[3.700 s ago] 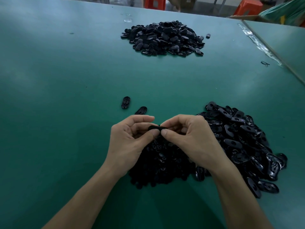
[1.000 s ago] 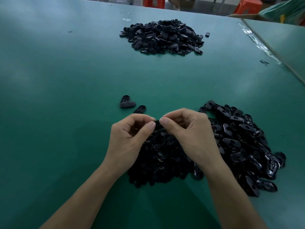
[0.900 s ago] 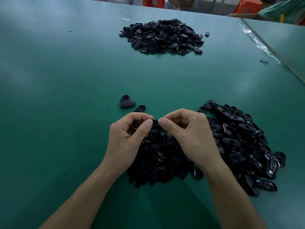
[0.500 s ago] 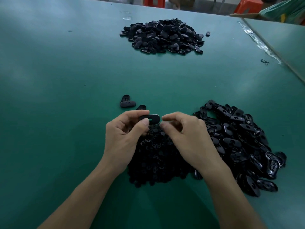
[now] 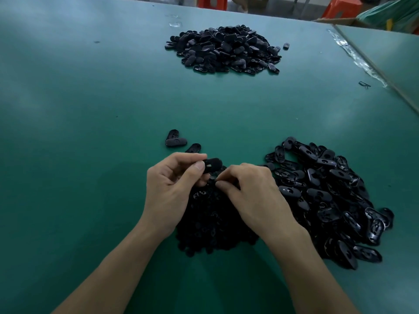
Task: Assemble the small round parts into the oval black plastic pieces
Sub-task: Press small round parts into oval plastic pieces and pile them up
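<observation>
One oval black piece (image 5: pixel 213 165) is now pinched by the left hand (image 5: pixel 172 189) fingers alone, just above the near heap of small round parts (image 5: pixel 213 223); the right hand (image 5: pixel 251 191) has let go and dipped into it, fingers curled, catch indiscernible, likely fetching an insert.

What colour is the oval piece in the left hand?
Black; the oval piece shows best in head view.

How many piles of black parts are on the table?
3: far pile at the back; pile of oval pieces at the right; pile of small round parts nearest, partly hidden under the left hand and right hand.
</observation>
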A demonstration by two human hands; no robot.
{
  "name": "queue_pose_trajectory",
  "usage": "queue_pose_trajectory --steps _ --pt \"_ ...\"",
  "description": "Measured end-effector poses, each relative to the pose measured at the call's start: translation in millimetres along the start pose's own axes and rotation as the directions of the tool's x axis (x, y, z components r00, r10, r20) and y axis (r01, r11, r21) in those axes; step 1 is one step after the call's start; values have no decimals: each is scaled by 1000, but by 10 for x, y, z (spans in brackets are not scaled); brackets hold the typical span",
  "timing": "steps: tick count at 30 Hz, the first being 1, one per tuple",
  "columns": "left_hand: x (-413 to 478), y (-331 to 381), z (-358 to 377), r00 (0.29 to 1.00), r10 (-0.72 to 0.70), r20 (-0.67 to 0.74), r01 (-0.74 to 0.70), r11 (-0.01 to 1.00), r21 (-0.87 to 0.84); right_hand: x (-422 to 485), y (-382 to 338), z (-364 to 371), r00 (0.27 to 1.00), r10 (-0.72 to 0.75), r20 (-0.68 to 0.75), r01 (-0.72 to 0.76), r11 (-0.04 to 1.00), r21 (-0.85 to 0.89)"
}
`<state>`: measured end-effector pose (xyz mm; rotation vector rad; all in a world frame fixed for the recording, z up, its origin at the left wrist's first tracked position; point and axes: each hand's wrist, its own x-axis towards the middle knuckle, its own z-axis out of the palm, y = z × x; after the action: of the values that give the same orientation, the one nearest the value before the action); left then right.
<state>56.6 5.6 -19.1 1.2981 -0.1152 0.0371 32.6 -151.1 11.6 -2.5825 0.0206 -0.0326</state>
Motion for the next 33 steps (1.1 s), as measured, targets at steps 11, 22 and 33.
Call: queue_pose_trajectory --steps 11,22,33 --pt "-15 52 32 1000 7 -14 -7 1000 8 7 -17 -31 996 -40 -79 47 995 88" --pt "-16 51 34 1000 -6 -13 6 1000 -5 -9 -15 -96 999 -13 -40 22 975 220" --pt "-25 58 27 1000 -16 -7 15 1000 -17 -13 -20 -120 999 26 -30 -16 957 289"
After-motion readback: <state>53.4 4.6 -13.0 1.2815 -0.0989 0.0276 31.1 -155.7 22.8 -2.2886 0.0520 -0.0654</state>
